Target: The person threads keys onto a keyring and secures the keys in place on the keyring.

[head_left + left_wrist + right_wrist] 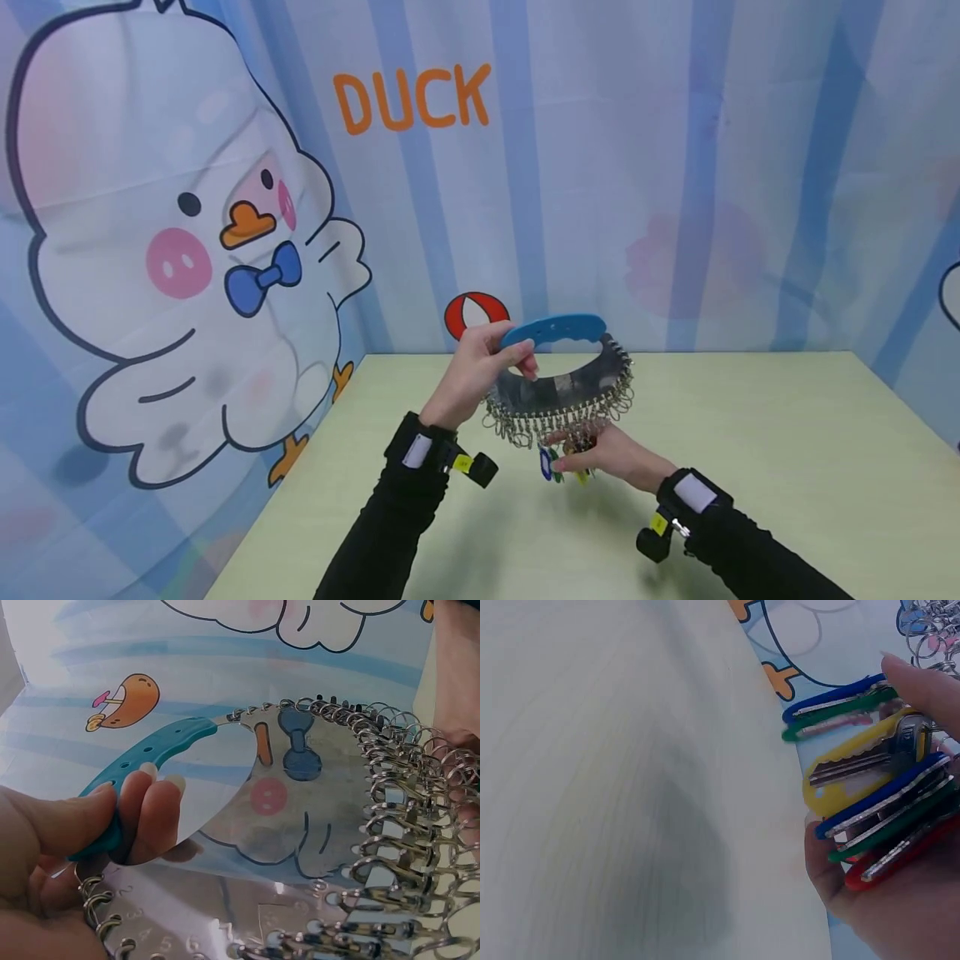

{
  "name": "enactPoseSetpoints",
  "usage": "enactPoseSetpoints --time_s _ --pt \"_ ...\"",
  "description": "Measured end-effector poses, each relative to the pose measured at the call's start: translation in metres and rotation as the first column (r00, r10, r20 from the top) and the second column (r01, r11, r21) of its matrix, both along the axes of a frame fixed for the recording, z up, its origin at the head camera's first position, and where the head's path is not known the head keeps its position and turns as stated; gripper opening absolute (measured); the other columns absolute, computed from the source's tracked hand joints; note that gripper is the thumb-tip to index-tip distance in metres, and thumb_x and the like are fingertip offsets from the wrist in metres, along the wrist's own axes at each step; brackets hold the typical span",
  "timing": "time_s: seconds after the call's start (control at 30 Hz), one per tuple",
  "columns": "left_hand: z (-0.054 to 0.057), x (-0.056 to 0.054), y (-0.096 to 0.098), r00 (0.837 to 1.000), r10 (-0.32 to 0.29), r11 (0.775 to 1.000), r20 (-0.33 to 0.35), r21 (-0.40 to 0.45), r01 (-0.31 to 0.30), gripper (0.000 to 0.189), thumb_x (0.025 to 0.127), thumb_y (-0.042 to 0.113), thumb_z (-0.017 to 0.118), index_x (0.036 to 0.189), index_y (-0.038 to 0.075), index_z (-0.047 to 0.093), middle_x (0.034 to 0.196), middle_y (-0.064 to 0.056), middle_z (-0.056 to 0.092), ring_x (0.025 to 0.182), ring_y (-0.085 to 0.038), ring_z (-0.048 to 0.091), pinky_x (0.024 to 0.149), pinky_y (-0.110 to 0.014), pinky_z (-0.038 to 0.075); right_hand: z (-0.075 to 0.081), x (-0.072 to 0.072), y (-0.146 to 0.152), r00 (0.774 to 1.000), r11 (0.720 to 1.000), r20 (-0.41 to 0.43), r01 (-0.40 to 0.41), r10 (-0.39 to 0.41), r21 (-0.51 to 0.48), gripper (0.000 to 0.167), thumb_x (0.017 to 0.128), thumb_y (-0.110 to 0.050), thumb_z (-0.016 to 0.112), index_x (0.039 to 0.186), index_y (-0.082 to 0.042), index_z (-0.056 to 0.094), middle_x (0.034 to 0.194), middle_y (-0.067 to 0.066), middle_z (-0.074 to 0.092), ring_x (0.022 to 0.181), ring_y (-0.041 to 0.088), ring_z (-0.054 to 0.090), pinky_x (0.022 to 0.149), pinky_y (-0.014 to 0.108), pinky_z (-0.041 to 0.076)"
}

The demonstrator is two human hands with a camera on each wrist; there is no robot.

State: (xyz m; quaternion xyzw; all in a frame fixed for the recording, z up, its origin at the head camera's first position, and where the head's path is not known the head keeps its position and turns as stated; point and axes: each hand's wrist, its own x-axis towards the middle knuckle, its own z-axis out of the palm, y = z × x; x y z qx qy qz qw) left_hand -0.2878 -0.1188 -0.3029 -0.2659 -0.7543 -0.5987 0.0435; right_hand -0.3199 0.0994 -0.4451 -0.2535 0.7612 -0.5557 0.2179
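A curved metal key holder [536, 398] with a blue handle [562, 326] hangs tilted above the table. My left hand [474, 371] grips one end of that handle, thumb on one side and fingers through the opening. Small metal snap hooks [390, 817] line the plate's outer edge, and stamped numbers [165, 945] show on its shiny face. Below the hooks, my right hand [618, 460] holds a bunch of keys. In the right wrist view, a toothed key [855, 762] lies against a yellow tag [819, 801], among blue, green and red tags [870, 877].
The pale wooden table [787, 467] spreads beneath both hands, with shadows on it. Behind and to the left hangs a blue striped cloth [615, 167] printed with a large white duck [90, 275]. Both wrists wear black bands with small cameras [480, 469].
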Motion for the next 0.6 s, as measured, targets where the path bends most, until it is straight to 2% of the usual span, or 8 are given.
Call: enactPoseSetpoints --time_s 0.13,0.27,0.43,0.6 --pt "0.0007 0.0004 0.0 1.0 0.005 1.0 0.01 0.003 -0.005 0.014 0.097 0.012 0.056 0.101 0.001 0.064 0.081 -0.018 0.066 0.076 -0.02 0.067 0.095 -0.035 0.051 0.0025 0.0014 0.0012 1.0 1.0 -0.008 -0.014 0.014 0.011 0.04 0.086 -0.031 0.072 0.12 -0.01 0.067 0.109 0.005 0.071 0.099 0.015 0.063 0.085 0.035 0.046" --pt "0.0012 0.0001 -0.0008 1.0 0.004 1.0 0.004 0.0 -0.004 0.014 0.097 0.012 0.056 0.103 0.002 0.064 0.082 -0.02 0.066 0.076 -0.021 0.067 0.092 -0.036 0.052 0.0048 0.0 0.0056 0.999 1.0 -0.04 -0.009 0.01 0.015 0.037 0.088 -0.029 0.07 0.119 -0.009 0.068 0.108 0.006 0.073 0.098 0.018 0.064 0.082 0.035 0.046" --pt "0.0017 0.0011 -0.0014 1.0 -0.001 1.0 0.01 0.002 0.0 0.015 0.097 0.012 0.056 0.107 0.003 0.063 0.08 -0.013 0.066 0.077 -0.021 0.066 0.092 -0.036 0.051 0.0048 -0.0018 0.0088 1.0 1.0 -0.015 -0.005 0.006 0.008 0.037 0.086 -0.028 0.071 0.117 -0.007 0.068 0.101 0.005 0.074 0.094 0.024 0.063 0.076 0.034 0.044" --pt "0.0008 0.003 -0.0013 1.0 -0.01 1.0 0.014 0.012 0.01 0.015 0.097 0.011 0.055 0.107 0.002 0.063 0.078 -0.007 0.066 0.076 -0.019 0.066 0.092 -0.036 0.051 0.0044 0.002 0.0088 1.0 1.0 0.0 0.015 -0.015 0.014 0.045 0.086 -0.029 0.072 0.125 -0.008 0.063 0.111 0.009 0.07 0.096 0.02 0.063 0.08 0.034 0.046"
